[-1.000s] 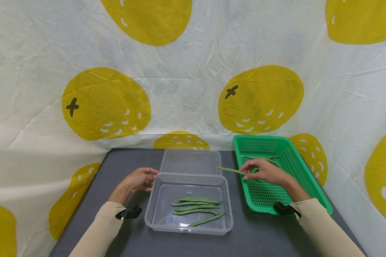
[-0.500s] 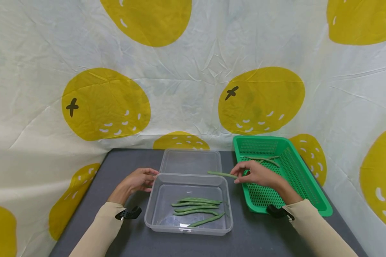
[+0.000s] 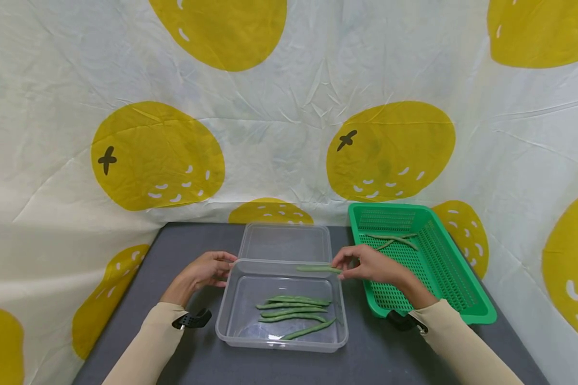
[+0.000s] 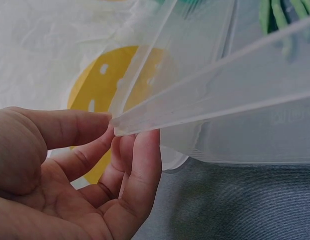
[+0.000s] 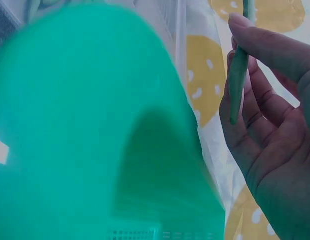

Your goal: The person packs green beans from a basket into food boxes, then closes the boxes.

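1. My right hand pinches one green bean between thumb and fingertips, the pod level over the far rim of the clear plastic tub, at about 1 o'clock from the tub's middle. In the right wrist view the bean lies along my curled fingers.

2. My left hand steadies the tub at its far-left corner, about 10 o'clock, fingers loosely curled against the rim; the left wrist view shows fingertips touching the corner edge.

3. Beans already in the tub lie side by side toward 6 o'clock. I judge the carried pod should come down parallel to them, released low so it does not bounce.

4. I keep the left hand firm, as the light tub could slide.

5. More beans wait in the green basket at 3 o'clock; a clear lid sits at 12 o'clock.
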A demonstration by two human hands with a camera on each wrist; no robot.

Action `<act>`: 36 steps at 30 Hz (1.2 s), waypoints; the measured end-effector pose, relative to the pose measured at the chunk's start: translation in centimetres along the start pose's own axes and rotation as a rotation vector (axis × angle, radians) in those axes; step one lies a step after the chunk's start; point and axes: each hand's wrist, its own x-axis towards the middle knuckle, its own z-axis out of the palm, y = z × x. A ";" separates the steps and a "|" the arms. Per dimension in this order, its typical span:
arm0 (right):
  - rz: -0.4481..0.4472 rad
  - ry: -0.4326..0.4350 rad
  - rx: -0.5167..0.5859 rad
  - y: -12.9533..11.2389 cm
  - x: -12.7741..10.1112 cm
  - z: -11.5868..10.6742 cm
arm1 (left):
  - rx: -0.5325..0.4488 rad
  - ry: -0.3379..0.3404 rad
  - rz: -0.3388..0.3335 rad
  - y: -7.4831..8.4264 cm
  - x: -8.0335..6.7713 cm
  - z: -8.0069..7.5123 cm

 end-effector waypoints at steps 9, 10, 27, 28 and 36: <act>-0.006 -0.053 0.038 -0.7 1.2 1.6 | 0.001 0.004 -0.001 0.0 0.1 0.1; -0.009 -0.061 0.042 -0.8 1.4 1.8 | 0.002 0.004 -0.002 -0.1 0.1 0.0; -0.034 -0.157 0.099 -2.0 3.0 4.7 | 0.000 -0.004 0.000 -0.1 0.2 0.1; -0.031 -0.157 0.101 -2.1 2.9 4.7 | -0.001 -0.004 -0.001 -0.1 0.2 0.1; -0.036 -0.112 0.079 -2.8 2.2 3.4 | -0.001 0.008 -0.007 -0.2 0.1 0.1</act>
